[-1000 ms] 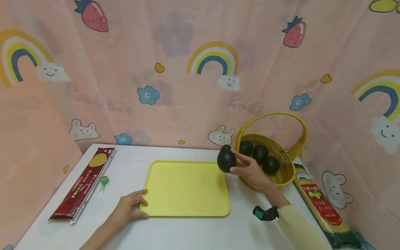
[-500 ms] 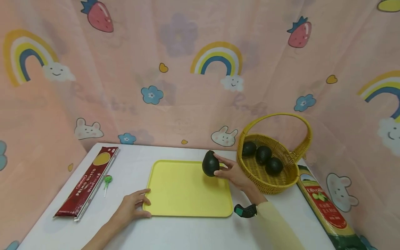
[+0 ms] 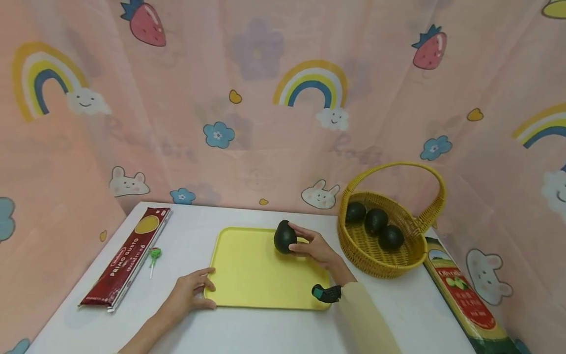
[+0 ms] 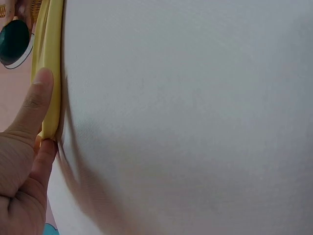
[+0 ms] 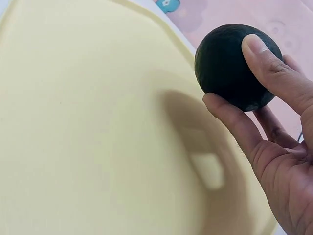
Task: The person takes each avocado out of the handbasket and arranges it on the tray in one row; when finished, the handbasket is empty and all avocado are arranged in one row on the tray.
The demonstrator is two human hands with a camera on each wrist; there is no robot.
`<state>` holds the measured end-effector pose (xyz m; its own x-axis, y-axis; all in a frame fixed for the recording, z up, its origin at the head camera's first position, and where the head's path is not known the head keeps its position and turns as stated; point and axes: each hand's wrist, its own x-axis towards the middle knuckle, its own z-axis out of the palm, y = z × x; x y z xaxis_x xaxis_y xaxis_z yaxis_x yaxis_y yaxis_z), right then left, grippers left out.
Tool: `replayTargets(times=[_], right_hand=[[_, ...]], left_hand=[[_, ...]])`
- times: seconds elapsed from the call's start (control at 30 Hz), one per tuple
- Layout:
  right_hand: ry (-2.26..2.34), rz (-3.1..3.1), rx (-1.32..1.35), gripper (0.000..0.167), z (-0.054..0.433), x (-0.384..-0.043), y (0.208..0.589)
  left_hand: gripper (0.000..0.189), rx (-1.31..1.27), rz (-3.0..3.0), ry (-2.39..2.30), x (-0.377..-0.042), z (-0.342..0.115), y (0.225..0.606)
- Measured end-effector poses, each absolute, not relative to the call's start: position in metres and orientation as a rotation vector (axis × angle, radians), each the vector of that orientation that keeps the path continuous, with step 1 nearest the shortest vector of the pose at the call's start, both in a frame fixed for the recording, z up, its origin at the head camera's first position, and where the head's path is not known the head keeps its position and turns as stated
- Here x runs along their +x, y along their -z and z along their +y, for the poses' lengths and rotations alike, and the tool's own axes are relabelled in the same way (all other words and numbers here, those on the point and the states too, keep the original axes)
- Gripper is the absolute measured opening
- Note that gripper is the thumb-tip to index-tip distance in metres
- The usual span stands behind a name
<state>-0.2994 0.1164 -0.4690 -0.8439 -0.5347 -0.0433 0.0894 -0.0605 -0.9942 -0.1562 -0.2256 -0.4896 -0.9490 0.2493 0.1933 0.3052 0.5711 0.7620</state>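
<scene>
Blackish-green and egg-shaped, the held avocado point(image 3: 283, 237) narrows toward its top.

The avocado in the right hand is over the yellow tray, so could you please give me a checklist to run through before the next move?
1. Grip on the avocado: ok, the right hand holds it between thumb and fingers.
2. Yellow tray steadied: ok, the left hand holds its near left corner.
3. Room on the tray: ok, no other fruit shows on it.
4. Wrist device clear of the tray: cannot tell, it overlaps the near right corner in the head view.
5. Other avocados contained: ok, three show inside the basket.
6. Avocado's ripeness: cannot tell from these pictures.
</scene>
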Motion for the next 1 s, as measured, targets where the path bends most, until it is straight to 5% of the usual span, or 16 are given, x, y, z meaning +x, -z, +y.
replayTargets(times=[1.0], right_hand=[[2.027, 1.760, -0.403, 0.061, 0.027, -0.308, 0.485]], left_hand=[[0.031, -0.537, -2.667, 1.320, -0.155, -0.226, 0.493]])
